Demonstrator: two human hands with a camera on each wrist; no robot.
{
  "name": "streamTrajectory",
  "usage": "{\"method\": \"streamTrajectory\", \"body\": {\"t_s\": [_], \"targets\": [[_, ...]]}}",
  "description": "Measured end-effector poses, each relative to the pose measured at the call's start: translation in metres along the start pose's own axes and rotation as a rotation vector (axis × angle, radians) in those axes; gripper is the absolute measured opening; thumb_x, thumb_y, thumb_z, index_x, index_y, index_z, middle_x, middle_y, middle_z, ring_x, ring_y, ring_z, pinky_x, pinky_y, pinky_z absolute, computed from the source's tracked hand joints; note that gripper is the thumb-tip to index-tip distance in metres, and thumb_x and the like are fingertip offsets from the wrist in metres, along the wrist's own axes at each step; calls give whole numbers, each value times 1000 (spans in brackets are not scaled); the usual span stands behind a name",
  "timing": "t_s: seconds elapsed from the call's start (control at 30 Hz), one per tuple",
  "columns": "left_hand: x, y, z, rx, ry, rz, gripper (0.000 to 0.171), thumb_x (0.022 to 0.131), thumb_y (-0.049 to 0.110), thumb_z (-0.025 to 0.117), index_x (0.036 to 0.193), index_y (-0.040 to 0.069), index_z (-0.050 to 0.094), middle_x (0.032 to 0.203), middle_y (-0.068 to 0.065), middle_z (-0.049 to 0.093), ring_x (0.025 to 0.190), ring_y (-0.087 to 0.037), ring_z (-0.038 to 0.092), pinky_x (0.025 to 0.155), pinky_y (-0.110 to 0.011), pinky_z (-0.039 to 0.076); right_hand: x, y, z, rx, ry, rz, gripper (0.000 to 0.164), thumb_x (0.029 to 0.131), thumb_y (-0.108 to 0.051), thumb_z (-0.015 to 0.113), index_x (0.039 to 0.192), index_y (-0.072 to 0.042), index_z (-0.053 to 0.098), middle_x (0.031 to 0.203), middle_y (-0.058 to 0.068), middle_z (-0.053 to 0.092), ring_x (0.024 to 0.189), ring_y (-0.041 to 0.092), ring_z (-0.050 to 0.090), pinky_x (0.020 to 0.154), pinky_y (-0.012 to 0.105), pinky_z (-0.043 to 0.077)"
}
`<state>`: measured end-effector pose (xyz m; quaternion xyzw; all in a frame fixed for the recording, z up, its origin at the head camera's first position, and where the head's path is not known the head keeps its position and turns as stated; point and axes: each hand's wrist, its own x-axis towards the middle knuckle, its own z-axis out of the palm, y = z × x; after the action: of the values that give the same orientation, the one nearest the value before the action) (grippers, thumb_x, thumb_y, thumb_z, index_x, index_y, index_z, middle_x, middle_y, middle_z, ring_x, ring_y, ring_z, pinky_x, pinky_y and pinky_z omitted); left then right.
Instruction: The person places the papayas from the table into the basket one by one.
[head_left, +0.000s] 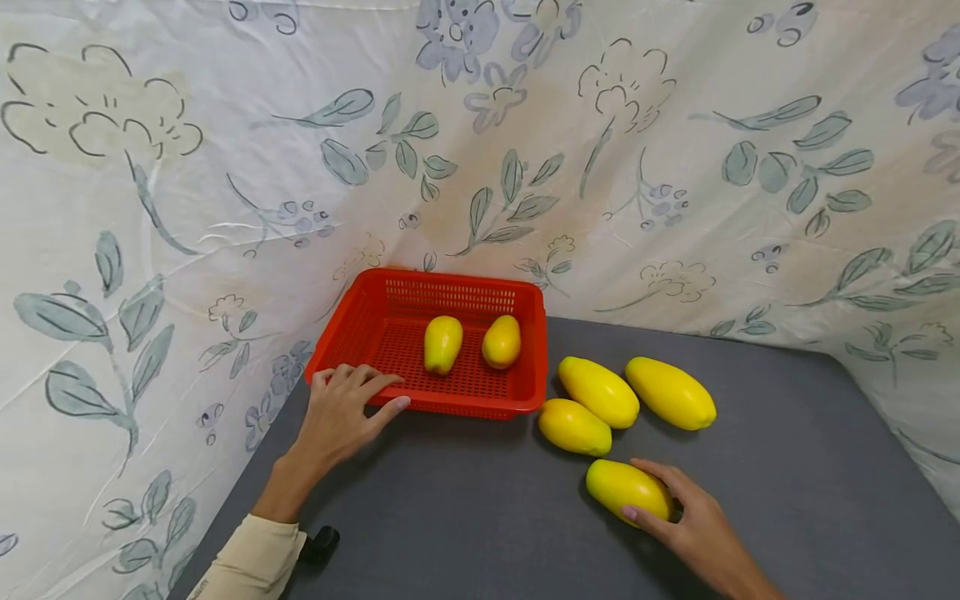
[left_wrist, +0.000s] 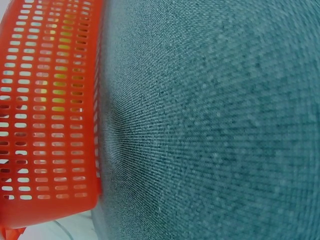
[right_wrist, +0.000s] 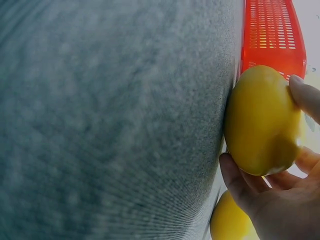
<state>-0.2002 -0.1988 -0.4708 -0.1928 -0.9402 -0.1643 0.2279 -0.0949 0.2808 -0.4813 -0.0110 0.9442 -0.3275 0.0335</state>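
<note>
A red plastic basket (head_left: pixel 450 406) with slotted walls stands at the back left of the table, holding two yellow papayas, one greenish-yellow papaya (head_left: pixel 443 343) and one rounder papaya (head_left: pixel 501 342). My left hand (head_left: pixel 341 421) holds its near left rim, fingers over the edge and thumb on the outer side; the left wrist view shows the basket wall (left_wrist: pixel 50 150) but no hand. At the front right, my right hand (head_left: pixel 697 521) grips another yellow papaya (head_left: pixel 622 487) between thumb and fingers. In the right wrist view this papaya (right_wrist: pixel 262 120) lies at the table surface, or very near it.
Three more yellow papayas lie right of the basket: a near papaya (head_left: pixel 574 427), a middle papaya (head_left: pixel 598 392) and a far right papaya (head_left: pixel 670 393). Flowered cloth (head_left: pixel 480 208) hangs behind and left of the grey table (head_left: pixel 465 517). A small black object (head_left: pixel 322 543) is beside the left sleeve.
</note>
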Motion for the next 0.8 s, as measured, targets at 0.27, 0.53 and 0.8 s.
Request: {"method": "streamTrajectory", "body": {"t_s": [0.27, 0.53, 0.8], "targets": [[0, -1, 0, -1, -2, -3, 44, 93, 53, 72, 125, 23, 78, 113, -8, 70, 105, -33, 59, 96, -61, 36, -1, -2, 1, -9, 21, -17, 69, 92, -57, 78, 148, -20, 60, 136, 6, 65, 109, 18, 61, 83, 32, 53], [0, 1, 0, -3, 4, 1, 42, 93, 51, 72, 124, 23, 78, 113, -7, 70, 104, -32, 60, 95, -61, 36, 1, -2, -1, -7, 78, -54, 66, 92, -56, 78, 146, -22, 62, 135, 3, 67, 106, 15, 61, 82, 28, 54], [0, 3, 2, 6, 7, -4, 43, 93, 52, 72, 124, 23, 78, 113, -8, 70, 102, -32, 59, 94, -60, 36, 3, -2, -3, 29, 129, -112, 63, 92, -48, 82, 145, -19, 62, 132, 2, 68, 101, 8, 61, 79, 26, 55]]}}
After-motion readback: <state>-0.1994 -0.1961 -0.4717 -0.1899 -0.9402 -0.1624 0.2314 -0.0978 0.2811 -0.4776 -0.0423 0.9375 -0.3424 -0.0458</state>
